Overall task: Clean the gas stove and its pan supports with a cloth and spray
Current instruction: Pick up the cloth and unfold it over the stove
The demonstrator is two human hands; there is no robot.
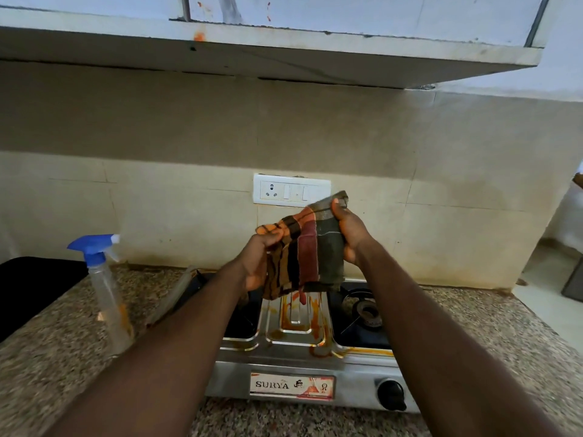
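Granite table: left hand and right hand pinch striped cloth above stained stove; fold a clean face outward before wiping.

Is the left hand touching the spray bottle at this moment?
Apart. The head view shows the left hand gripping the striped cloth above the stove, while the spray bottle stands on the counter further left.

The speckled granite bench carries a steel gas stove streaked with orange stains. A clear spray bottle stands upright on its left, and a black object lies farther left.
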